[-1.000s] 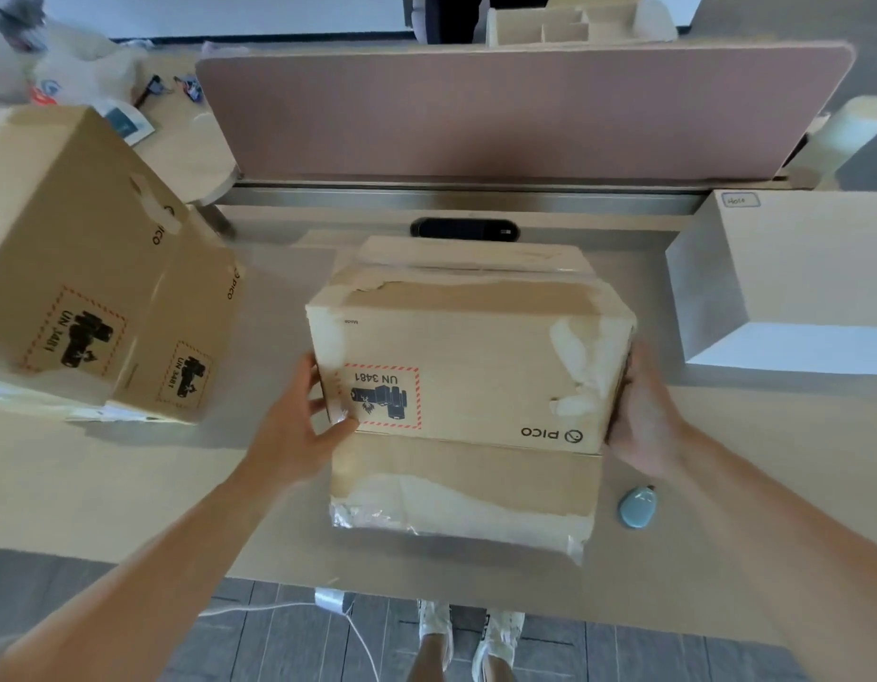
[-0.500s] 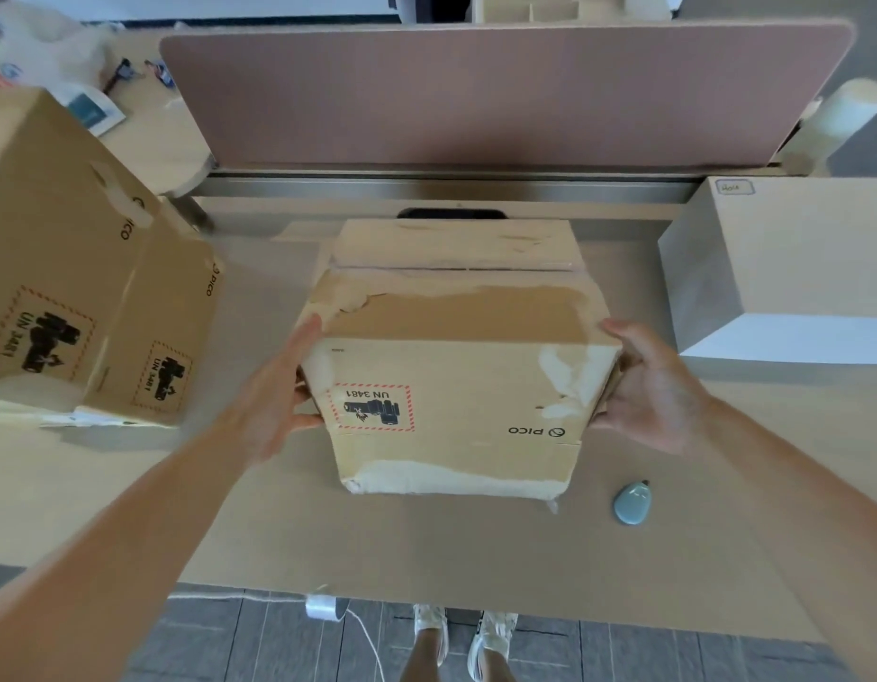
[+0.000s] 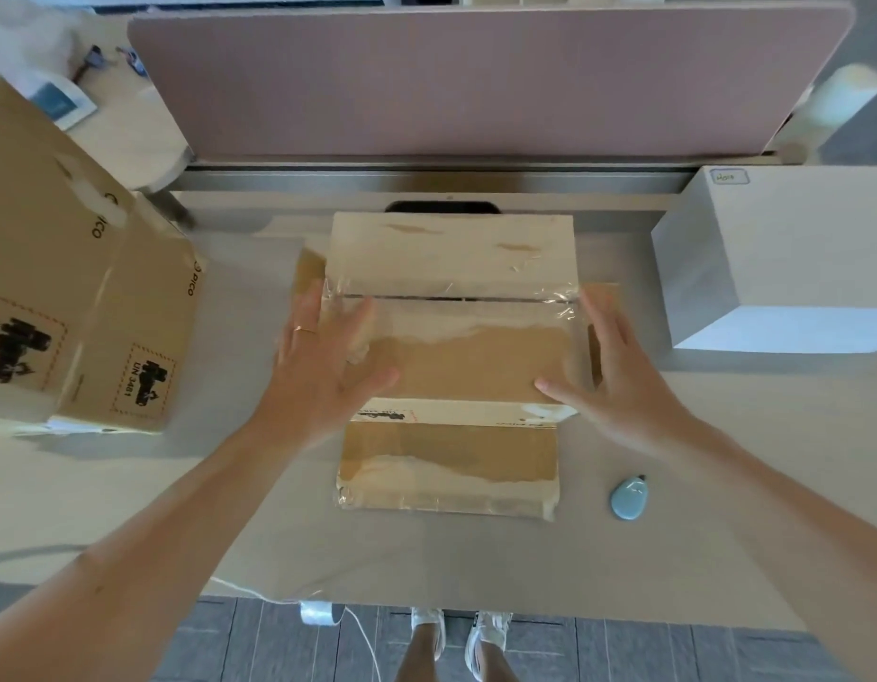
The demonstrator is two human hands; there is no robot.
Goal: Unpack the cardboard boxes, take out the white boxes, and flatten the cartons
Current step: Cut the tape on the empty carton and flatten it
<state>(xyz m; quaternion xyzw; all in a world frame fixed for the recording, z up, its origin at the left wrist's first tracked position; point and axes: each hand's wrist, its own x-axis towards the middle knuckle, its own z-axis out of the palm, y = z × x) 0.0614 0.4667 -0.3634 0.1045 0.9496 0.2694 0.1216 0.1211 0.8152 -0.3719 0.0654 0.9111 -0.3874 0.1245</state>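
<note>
Carton [image 3: 466,366] lies flattened (tape [image 3: 475,315] peeling) under left hand [image 3: 318,371] and right hand [image 3: 623,381], fingers [image 3: 311,312] straight, pressing.

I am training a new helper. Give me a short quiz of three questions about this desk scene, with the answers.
1. True or false: the carton under the left hand and right hand lies flat on the desk.
2. Where is the white box? A: left of the carton. B: right of the carton. C: on top of the carton.
3. Fill in: the small blue thing lies nearest the ___ hand.
Key: 1 true; 2 B; 3 right.
</note>
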